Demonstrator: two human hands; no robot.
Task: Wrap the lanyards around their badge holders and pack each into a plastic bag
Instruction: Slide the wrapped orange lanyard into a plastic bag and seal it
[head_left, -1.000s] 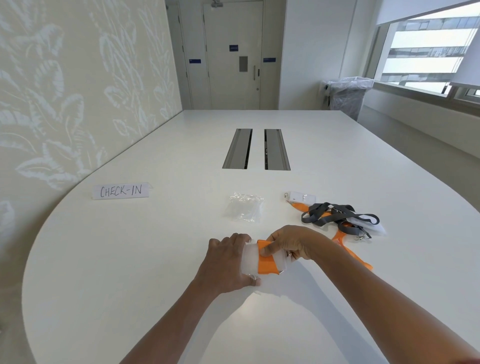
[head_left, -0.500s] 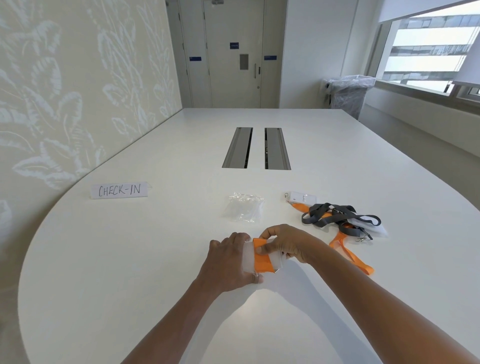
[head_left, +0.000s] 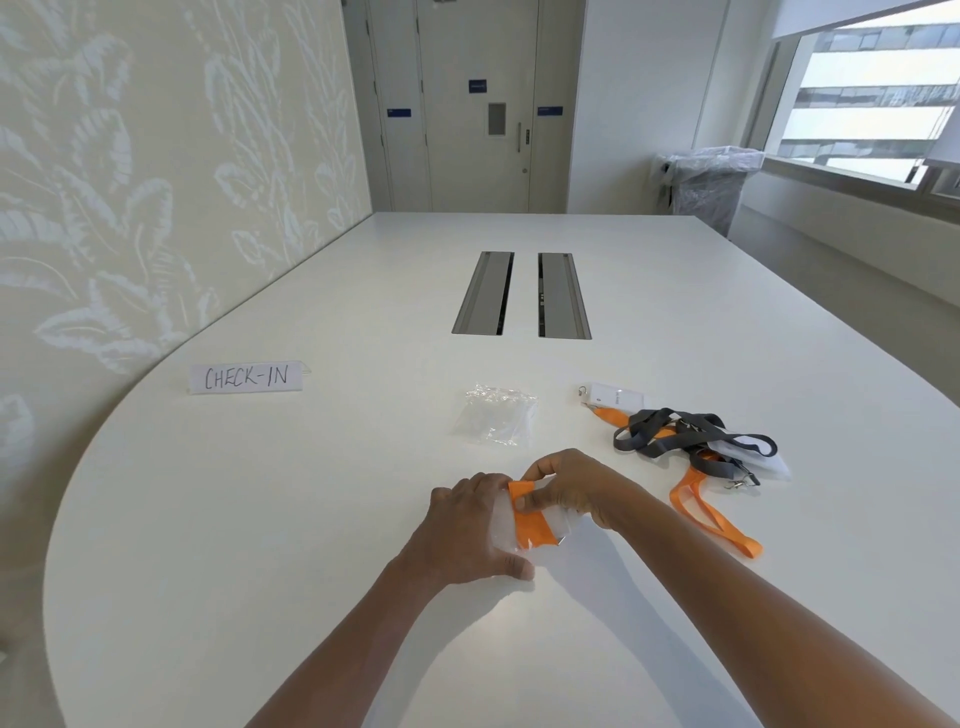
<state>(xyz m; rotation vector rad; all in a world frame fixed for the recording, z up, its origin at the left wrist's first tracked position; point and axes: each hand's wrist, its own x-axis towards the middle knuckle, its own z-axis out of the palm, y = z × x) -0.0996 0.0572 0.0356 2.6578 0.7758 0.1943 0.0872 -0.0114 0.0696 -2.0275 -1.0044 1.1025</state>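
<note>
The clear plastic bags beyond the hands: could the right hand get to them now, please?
Probably not at once: the right hand is pinching the orange lanyard. Once freed, bare table leads to the plastic bags.

Clear plastic badge holder wound with flat orange fabric lanyard, lying on table edge-near, partly hidden under hands. Small pile of crumpled clear plastic bags just beyond it, flat on table. To right: loose tangle of dark grey lanyard over second orange lanyard, unwrapped, orange tail trailing toward viewer; white badge holder at far end, another clear holder beneath grey strap.
</note>
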